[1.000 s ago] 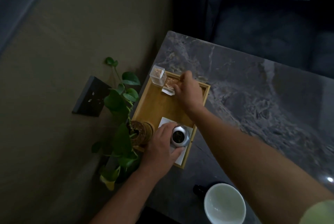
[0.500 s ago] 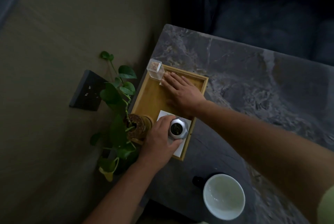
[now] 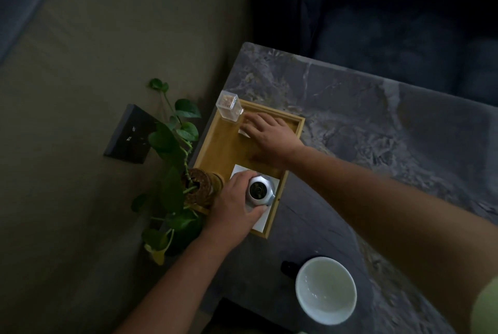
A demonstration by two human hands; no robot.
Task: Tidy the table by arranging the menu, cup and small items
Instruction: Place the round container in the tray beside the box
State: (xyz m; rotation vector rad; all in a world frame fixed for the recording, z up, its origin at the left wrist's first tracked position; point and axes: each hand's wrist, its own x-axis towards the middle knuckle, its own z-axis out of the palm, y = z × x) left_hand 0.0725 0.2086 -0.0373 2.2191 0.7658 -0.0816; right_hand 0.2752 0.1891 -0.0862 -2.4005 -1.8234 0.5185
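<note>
Now, item by item. Plant: at 9 o'clock of the tray, leaves crowding its edge. Left hand: fingers clamped around the silver jar, standing on white paper at the tray's 6 o'clock, unchanged. Right hand: flattened a second ago, fingers together, pressing a small packet at 12 o'clock; likely settling it. Clear box: just beside. Cup: outside, untidied, at 5 o'clock.

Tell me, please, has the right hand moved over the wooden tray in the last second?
Yes. The right hand has gone from raised and pinching near the tray's far rim to lying flat, palm down, beside the clear box.
</note>
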